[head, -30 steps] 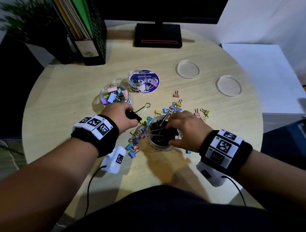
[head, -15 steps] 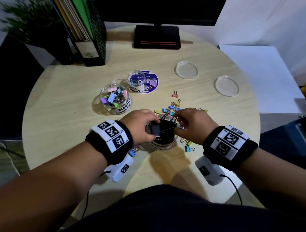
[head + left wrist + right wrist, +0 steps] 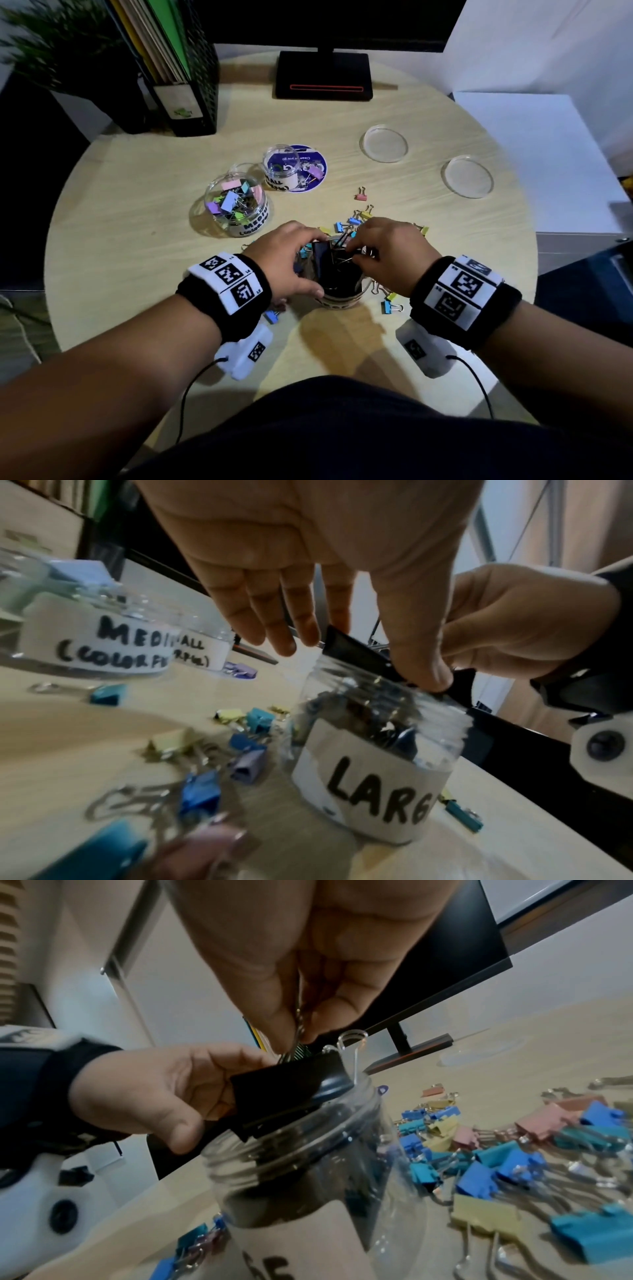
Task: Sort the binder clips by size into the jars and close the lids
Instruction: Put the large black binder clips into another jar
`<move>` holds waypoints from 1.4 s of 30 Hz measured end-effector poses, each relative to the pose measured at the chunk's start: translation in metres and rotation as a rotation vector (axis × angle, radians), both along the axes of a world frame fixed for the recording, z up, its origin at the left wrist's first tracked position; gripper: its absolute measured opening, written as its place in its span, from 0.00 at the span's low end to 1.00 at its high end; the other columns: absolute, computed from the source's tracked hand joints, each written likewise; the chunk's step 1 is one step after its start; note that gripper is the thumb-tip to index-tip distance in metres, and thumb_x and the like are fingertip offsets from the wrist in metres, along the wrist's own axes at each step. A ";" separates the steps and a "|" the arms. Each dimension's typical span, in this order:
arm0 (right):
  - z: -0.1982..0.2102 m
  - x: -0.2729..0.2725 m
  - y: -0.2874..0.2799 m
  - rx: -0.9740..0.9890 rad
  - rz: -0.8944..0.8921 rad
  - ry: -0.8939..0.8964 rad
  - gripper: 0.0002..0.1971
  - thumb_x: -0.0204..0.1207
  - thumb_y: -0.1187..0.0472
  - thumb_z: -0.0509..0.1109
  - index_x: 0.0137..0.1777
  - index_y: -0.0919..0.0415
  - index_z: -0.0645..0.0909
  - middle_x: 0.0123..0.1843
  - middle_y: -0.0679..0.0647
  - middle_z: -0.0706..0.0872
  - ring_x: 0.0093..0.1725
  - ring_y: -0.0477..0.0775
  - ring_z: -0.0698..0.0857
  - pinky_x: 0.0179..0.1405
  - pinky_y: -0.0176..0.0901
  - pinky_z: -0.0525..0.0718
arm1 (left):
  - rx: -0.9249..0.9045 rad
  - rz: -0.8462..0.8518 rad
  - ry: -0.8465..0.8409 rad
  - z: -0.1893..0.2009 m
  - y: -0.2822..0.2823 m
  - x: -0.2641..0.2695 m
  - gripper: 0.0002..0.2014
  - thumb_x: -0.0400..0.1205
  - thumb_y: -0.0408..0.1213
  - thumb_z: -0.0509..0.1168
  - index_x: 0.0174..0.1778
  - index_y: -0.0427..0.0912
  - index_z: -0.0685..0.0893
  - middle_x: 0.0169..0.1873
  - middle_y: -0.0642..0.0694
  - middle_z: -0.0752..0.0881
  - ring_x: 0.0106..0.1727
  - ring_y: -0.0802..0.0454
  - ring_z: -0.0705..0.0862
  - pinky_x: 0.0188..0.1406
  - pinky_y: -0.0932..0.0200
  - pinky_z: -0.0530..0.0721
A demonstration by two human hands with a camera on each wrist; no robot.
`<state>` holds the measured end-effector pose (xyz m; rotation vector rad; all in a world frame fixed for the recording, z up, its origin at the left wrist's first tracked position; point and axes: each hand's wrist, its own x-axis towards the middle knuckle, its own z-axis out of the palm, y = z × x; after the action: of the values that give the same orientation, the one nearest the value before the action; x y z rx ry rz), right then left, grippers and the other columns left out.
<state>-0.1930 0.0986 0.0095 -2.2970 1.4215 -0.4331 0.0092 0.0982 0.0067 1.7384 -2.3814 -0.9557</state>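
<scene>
The clear jar labelled LARGE (image 3: 342, 301) stands near the table's front, holding black clips. A large black binder clip (image 3: 291, 1093) sits tilted in the jar's mouth. My left hand (image 3: 313, 263) pinches it between thumb (image 3: 421, 664) and fingers. From the other side, my right hand (image 3: 298, 1034) pinches a wire handle right above the black clip. The MEDIUM jar (image 3: 236, 209) holds coloured clips. Behind it stands the small jar (image 3: 281, 169). Several small coloured clips (image 3: 479, 1150) lie loose around the LARGE jar.
Two clear lids (image 3: 385, 143) (image 3: 467, 176) lie at the back right, and a blue-printed lid (image 3: 310, 168) lies beside the small jar. A monitor base (image 3: 323, 77), a black file holder (image 3: 191, 68) and a plant stand at the far edge.
My left hand carried the black clip from left of the LARGE jar to its mouth. My right hand stayed at the jar and now pinches a wire handle.
</scene>
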 end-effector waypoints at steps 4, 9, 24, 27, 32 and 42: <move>-0.006 0.006 0.001 0.020 0.114 0.114 0.07 0.66 0.67 0.71 0.42 0.61 0.90 0.43 0.59 0.88 0.43 0.64 0.85 0.43 0.49 0.83 | 0.022 -0.001 -0.049 -0.009 0.001 0.003 0.39 0.64 0.56 0.77 0.72 0.57 0.73 0.67 0.56 0.75 0.66 0.54 0.75 0.64 0.61 0.72; -0.030 0.011 0.001 -0.096 0.159 0.196 0.15 0.68 0.58 0.59 0.40 0.61 0.87 0.40 0.59 0.86 0.38 0.65 0.81 0.33 0.57 0.85 | 0.011 -0.034 -0.115 -0.012 -0.001 0.002 0.40 0.67 0.60 0.73 0.75 0.57 0.69 0.69 0.56 0.74 0.68 0.54 0.74 0.66 0.59 0.73; -0.042 0.002 0.006 -0.145 0.114 0.160 0.12 0.70 0.54 0.60 0.51 0.57 0.77 0.52 0.62 0.84 0.45 0.67 0.81 0.44 0.58 0.84 | -0.008 0.041 -0.044 -0.021 0.001 -0.001 0.25 0.78 0.55 0.64 0.73 0.59 0.73 0.59 0.52 0.80 0.60 0.52 0.79 0.59 0.58 0.76; -0.040 -0.005 0.006 -0.187 0.059 0.112 0.15 0.69 0.48 0.63 0.52 0.54 0.73 0.52 0.62 0.84 0.47 0.68 0.81 0.49 0.55 0.81 | 0.024 0.103 -0.013 -0.023 -0.005 -0.002 0.24 0.74 0.54 0.70 0.67 0.57 0.79 0.57 0.50 0.83 0.58 0.50 0.81 0.60 0.58 0.77; -0.050 -0.004 0.009 -0.079 -0.009 0.065 0.22 0.68 0.38 0.60 0.56 0.51 0.69 0.53 0.66 0.80 0.49 0.69 0.80 0.50 0.59 0.81 | 0.038 0.242 0.097 -0.023 -0.007 -0.006 0.23 0.67 0.48 0.78 0.59 0.57 0.84 0.54 0.52 0.86 0.51 0.52 0.84 0.54 0.59 0.82; -0.034 -0.016 0.014 0.384 -0.118 -0.129 0.68 0.47 0.39 0.84 0.81 0.53 0.43 0.78 0.58 0.62 0.77 0.56 0.66 0.74 0.44 0.66 | 0.224 0.135 0.055 -0.023 0.001 0.005 0.57 0.56 0.55 0.82 0.78 0.63 0.57 0.68 0.58 0.76 0.55 0.55 0.83 0.54 0.51 0.85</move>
<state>-0.2093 0.1131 -0.0246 -1.8560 1.4383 -0.3044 0.0143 0.0992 -0.0163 1.8890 -2.1633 -1.2727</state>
